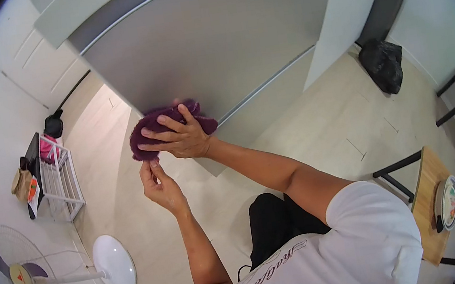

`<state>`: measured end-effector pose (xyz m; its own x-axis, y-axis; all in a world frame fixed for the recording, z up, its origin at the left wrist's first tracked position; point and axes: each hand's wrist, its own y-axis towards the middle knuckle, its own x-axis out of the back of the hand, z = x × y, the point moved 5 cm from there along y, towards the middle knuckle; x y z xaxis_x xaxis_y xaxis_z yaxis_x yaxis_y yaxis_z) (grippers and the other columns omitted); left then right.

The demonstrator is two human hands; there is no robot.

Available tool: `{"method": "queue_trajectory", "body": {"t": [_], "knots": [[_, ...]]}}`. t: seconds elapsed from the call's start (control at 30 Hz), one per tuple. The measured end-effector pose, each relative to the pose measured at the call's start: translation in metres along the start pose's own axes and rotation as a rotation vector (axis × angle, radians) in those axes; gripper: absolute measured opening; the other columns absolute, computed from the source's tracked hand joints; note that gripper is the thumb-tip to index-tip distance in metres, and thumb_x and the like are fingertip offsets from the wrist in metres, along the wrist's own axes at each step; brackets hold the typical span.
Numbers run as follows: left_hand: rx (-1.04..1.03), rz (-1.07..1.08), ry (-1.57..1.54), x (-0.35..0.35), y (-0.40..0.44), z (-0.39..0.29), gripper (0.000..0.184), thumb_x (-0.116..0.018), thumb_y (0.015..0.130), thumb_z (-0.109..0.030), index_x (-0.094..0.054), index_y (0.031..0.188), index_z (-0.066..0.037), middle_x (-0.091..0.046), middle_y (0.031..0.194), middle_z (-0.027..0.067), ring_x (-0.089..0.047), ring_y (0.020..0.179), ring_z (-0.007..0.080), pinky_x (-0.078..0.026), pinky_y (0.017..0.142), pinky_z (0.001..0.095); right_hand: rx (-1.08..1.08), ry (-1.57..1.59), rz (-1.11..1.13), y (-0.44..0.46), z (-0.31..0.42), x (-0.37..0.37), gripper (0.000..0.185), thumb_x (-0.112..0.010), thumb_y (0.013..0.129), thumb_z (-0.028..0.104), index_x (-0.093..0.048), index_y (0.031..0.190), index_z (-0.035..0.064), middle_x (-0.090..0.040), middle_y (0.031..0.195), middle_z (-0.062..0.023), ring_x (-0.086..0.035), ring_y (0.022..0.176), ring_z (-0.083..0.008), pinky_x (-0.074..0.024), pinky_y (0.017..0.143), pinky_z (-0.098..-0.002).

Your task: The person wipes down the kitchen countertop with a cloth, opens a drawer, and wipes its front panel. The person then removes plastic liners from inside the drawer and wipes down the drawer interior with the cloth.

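Note:
A dark purple, fluffy cloth [142, 135] lies bunched against the lower left part of a smooth grey panel [213, 39]. My right hand [183, 139] presses on it with fingers spread across the pile, so the cloth is held between hand and panel. Just below, my left hand [163, 190] pinches the cloth's lower edge between thumb and fingertips. The panel has a light metal strip along its top and another along its bottom edge. Part of the cloth is hidden behind my right hand.
A standing fan [23, 278] with a white round base is at the lower left, near a white rack [61, 182] holding bags. A black plastic bag [382, 65] sits on the floor at right. A wooden table [425, 201] carries a dish [448, 204].

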<state>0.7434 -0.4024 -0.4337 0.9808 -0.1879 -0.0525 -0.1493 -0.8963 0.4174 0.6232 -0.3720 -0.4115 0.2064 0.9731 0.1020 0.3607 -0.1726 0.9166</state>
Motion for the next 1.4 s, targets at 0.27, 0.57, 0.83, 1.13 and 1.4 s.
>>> {"method": "queue_trajectory", "body": {"t": [0.27,0.57,0.83,1.13,1.4], "knots": [[-0.039,0.181,0.221,-0.044,-0.018,-0.005,0.035,-0.053,0.094,-0.009,-0.052,0.127,0.003,-0.058,0.124,0.0183,-0.058,0.110,0.0210,-0.044,0.094,0.0293,-0.600,0.032,-0.117,-0.074,-0.205,0.063,0.052,-0.031,0.096,0.037,-0.038,0.135,0.0038,-0.033,0.143,-0.0227,-0.024,0.133,-0.0441,-0.0114,0.108,-0.0578],[-0.130,0.047,0.420,-0.044,0.004,0.010,0.013,-0.070,0.082,-0.008,-0.072,0.091,0.000,-0.072,0.079,0.0097,-0.061,0.066,0.0094,-0.048,0.067,0.0233,-1.219,-0.184,-0.366,-0.215,-0.451,0.115,0.059,-0.033,0.100,0.034,-0.026,0.138,-0.0096,-0.030,0.143,-0.0280,-0.025,0.135,-0.0391,-0.0182,0.112,-0.0418],[-0.058,0.012,0.411,-0.048,0.002,0.007,0.015,-0.070,0.081,-0.005,-0.070,0.093,0.004,-0.071,0.078,0.0103,-0.059,0.064,0.0085,-0.047,0.065,0.0231,-1.151,-0.078,-0.336,-0.188,-0.296,0.078,0.052,-0.035,0.098,0.017,-0.019,0.142,-0.0061,-0.020,0.149,-0.0241,-0.017,0.137,-0.0437,-0.0092,0.113,-0.0470],[0.079,0.139,0.074,-0.018,0.002,0.053,0.027,-0.052,0.087,0.002,-0.061,0.112,0.006,-0.066,0.103,0.0068,-0.059,0.080,0.0123,-0.048,0.073,0.0249,-0.094,0.260,0.268,-0.082,-0.013,0.022,0.055,-0.054,0.082,0.022,-0.043,0.135,0.0326,-0.032,0.147,0.0077,-0.022,0.139,-0.0225,-0.0103,0.111,-0.0554],[-0.292,-0.023,0.413,-0.076,-0.067,0.005,0.028,-0.052,0.086,0.004,-0.061,0.111,-0.001,-0.061,0.110,0.0115,-0.056,0.097,0.0213,-0.046,0.082,0.0316,-0.067,0.429,0.561,-0.151,-0.069,0.053,0.047,-0.059,0.080,0.023,-0.051,0.126,0.0312,-0.048,0.130,0.0077,-0.044,0.115,-0.0088,-0.0272,0.096,-0.0449]]}}
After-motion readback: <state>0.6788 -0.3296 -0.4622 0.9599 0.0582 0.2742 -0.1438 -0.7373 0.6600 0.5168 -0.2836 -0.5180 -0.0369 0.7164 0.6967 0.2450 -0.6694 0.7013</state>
